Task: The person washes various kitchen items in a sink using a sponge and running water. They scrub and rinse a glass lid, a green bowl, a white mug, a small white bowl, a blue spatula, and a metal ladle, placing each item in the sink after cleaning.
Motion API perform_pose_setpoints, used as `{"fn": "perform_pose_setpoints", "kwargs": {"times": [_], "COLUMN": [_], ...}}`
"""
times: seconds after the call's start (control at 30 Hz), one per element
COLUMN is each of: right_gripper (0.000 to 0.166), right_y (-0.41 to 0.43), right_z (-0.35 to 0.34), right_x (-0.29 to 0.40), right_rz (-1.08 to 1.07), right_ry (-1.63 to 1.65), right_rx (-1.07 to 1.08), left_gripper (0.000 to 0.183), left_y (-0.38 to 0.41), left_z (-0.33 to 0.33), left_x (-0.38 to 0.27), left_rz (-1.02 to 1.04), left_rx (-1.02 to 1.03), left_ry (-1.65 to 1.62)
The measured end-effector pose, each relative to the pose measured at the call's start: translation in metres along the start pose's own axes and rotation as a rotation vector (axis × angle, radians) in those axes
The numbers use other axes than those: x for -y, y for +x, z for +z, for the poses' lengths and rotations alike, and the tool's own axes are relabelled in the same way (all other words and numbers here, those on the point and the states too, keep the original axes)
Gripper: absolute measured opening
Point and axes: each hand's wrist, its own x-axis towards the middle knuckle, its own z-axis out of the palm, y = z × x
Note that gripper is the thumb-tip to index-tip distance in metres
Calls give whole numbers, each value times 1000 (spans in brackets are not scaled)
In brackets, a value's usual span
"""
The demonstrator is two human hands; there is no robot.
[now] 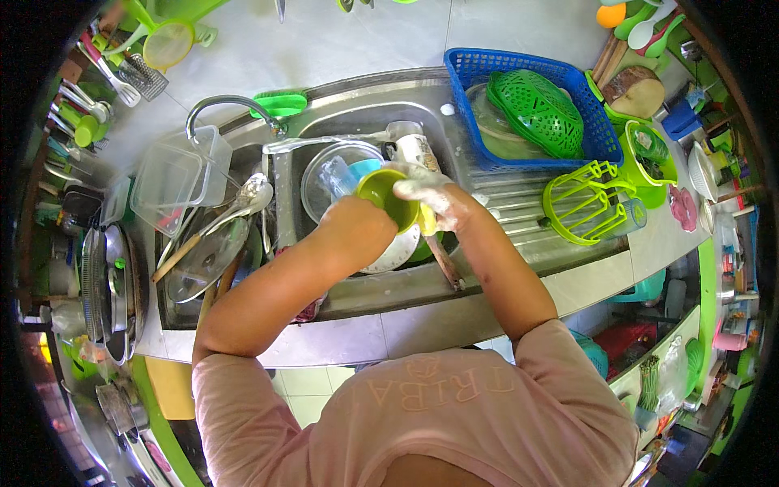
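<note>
My left hand [362, 225] grips a green cup [389, 195] by its near side, tilted over the sink basin [359, 119]. Lather covers my right hand [439, 193], whose fingers lie at the cup's far right rim. A yellow sponge [428, 220] shows under that hand, pressed by the cup's outer side. Below in the basin are a clear round bowl [311, 182], a clear tumbler [336, 174], a light-blue cup [364, 167], a printed mug [419, 151] and a speckled white plate [394, 252]. A wooden handle [445, 265] leans on the basin's front edge.
A curved faucet [219, 100] arches at the left. Beside it are a clear plastic container [173, 176], ladles and a glass lid [207, 262]. To the right stand a blue basket [481, 131] with a green colander [538, 115], and a lime cup rack [575, 210] on the ridged drainboard [511, 201].
</note>
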Motion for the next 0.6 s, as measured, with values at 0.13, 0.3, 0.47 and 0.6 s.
{"fn": "perform_pose_setpoints", "kwargs": {"times": [0.13,0.3,0.47,0.6], "right_gripper": [42,37,30,22], "right_y": [22,25,43,40], "right_z": [-20,7,-9,17], "right_x": [-25,-23,-40,-41], "right_rz": [85,96,15,-117], "right_ry": [-217,-188,250,-69], "right_rx": [-85,-162,-139,-284], "left_gripper": [13,20,21,19], "left_y": [-9,-28,-34,-2], "left_z": [9,21,44,86], "left_x": [-3,10,31,39], "left_rz": [125,229,-7,-92], "left_rx": [-47,-519,-993,-1483], "left_ry": [36,-82,-579,-1732]}}
